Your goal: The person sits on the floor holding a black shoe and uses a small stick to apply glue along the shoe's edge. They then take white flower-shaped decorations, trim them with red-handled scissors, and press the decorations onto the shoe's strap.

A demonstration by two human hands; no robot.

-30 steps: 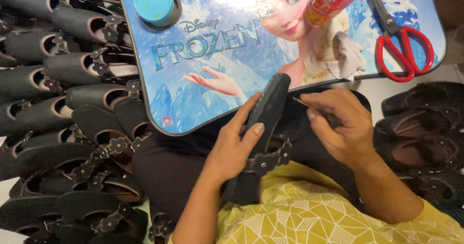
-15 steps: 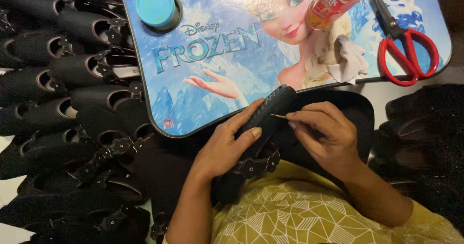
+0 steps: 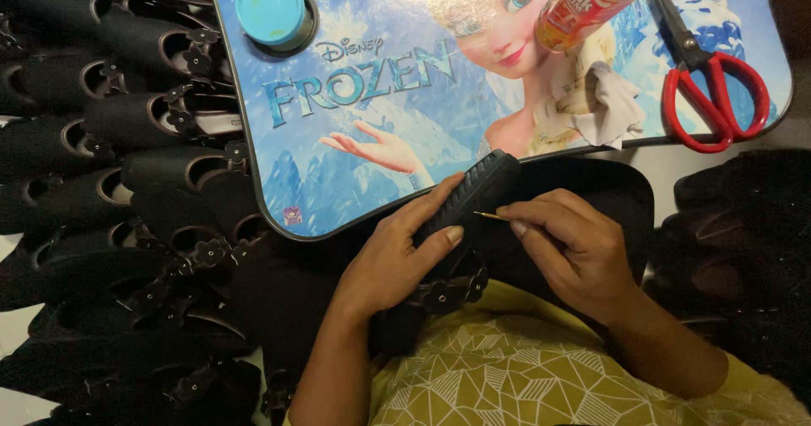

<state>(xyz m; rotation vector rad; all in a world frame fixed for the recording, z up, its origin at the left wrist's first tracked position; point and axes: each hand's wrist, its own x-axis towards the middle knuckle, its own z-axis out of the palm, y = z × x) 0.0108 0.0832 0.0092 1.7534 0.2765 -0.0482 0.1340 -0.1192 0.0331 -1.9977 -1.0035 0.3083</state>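
My left hand (image 3: 397,253) grips a black sandal (image 3: 477,185) sole-up over my lap, thumb along its ribbed sole. A strap with small black flowers (image 3: 448,291) hangs below the hand. My right hand (image 3: 570,244) pinches a thin wooden stick (image 3: 490,216), whose tip touches the sandal's side edge. Both hands sit just below the front edge of a small lap table (image 3: 355,185) with a blue cartoon picture.
On the table lie red-handled scissors (image 3: 714,97), a round blue lid (image 3: 270,8), a clear bottle with an orange label (image 3: 591,0) and a white cloth (image 3: 604,105). Several black sandals (image 3: 127,181) are stacked at the left; more dark ones (image 3: 735,223) lie at the right.
The sandal has been turned and drawn closer under the table edge. My right hand, which gripped the sandal's edge a second ago, now holds the thin stick against the sandal.
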